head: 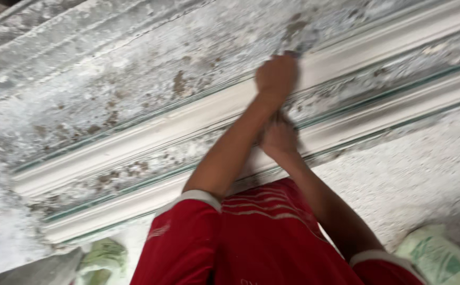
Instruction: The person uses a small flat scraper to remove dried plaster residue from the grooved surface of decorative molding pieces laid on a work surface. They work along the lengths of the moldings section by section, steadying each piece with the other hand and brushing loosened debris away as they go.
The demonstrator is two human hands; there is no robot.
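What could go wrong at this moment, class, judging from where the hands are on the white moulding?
1. The left hand presses a closed fist on the long white moulding; a hard push might chip its edge.
2. The right hand lies tucked under the left forearm, so the crossed arms could hamper each other and a slip seems possible.
3. The grey, blotchy surface looks crumbly; loose bits may fall towards the red shirt.

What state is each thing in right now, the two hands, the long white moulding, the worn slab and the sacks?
Left hand: closed in a fist, pressed on the moulding.
Right hand: on the moulding below the left; grip unclear.
White moulding: long, lying flat, crusted and speckled.
Grey slab: stained, patchy.
Green-and-white sacks: crumpled, lying down.
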